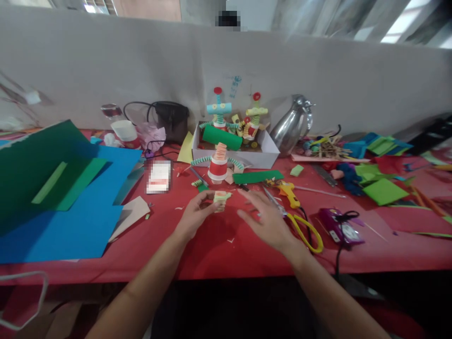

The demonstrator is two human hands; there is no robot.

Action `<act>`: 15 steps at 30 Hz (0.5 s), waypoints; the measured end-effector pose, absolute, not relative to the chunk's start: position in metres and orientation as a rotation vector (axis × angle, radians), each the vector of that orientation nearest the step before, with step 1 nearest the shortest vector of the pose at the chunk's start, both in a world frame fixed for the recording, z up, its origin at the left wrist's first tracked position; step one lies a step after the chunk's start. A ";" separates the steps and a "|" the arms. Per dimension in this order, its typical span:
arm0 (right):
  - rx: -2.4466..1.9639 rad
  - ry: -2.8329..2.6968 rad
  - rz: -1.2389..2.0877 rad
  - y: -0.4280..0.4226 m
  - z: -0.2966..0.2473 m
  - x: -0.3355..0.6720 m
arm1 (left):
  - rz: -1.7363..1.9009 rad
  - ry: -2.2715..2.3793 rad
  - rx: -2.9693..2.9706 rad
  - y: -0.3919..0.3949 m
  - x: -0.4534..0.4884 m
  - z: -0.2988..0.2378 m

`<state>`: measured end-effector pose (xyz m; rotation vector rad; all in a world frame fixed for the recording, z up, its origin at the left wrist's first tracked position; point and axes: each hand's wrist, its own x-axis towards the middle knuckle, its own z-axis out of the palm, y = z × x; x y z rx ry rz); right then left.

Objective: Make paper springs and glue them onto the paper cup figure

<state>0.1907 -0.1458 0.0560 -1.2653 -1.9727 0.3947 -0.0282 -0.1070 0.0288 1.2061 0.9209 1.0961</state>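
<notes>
Between thumb and fingers, my left hand [195, 214] grips a small folded paper spring [221, 201] in pale yellow-green and orange. My right hand [264, 217] is apart from it, fingers spread, with nothing in it. Just beyond both hands stands a red and white paper cup [218, 169], upside down, with green-and-white folded paper arms and an orange folded paper strip [221, 150] on top. Right of the cup lies a green paper strip [258, 177]. Scissors with yellow handles [306, 233] and a yellow glue gun [289, 194] lie beside my right hand.
A white box [236, 160] at the back holds finished paper figures and a green paper roll [222, 137]. Near it stand a steel jug [291, 125] and a black bag [173, 121]. Large blue sheets [70, 235] cover the left; a purple device [341, 227] with a cable lies right.
</notes>
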 end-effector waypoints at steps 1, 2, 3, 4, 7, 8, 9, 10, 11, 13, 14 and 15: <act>-1.190 -1.962 0.403 -0.139 0.055 0.179 | 1.086 0.900 1.209 -0.108 -0.028 0.029; -1.127 -1.955 0.415 -0.132 0.054 0.169 | 1.081 0.881 1.213 -0.108 -0.029 0.030; -1.071 -1.942 0.425 -0.126 0.052 0.162 | 1.085 0.863 1.214 -0.108 -0.029 0.030; -1.019 -1.929 0.444 -0.121 0.050 0.156 | 1.092 0.844 1.211 -0.108 -0.030 0.029; -0.887 -1.888 0.487 -0.112 0.041 0.148 | 1.116 0.789 1.162 -0.107 -0.033 0.027; -0.854 -1.875 0.493 -0.111 0.037 0.148 | 1.118 0.777 1.138 -0.107 -0.034 0.026; -0.830 -1.863 0.495 -0.111 0.034 0.148 | 1.115 0.770 1.118 -0.106 -0.035 0.026; -0.815 -1.857 0.499 -0.111 0.031 0.149 | 1.111 0.769 1.104 -0.106 -0.036 0.025; -0.809 -1.855 0.504 -0.112 0.028 0.149 | 1.105 0.770 1.095 -0.106 -0.036 0.024; -0.819 -1.860 0.523 -0.113 0.024 0.150 | 1.093 0.775 1.100 -0.107 -0.036 0.023; -0.832 -1.860 0.540 -0.114 0.023 0.151 | 1.090 0.778 1.114 -0.107 -0.035 0.023; -0.848 -1.853 0.565 -0.114 0.023 0.151 | 1.085 0.785 1.136 -0.107 -0.034 0.023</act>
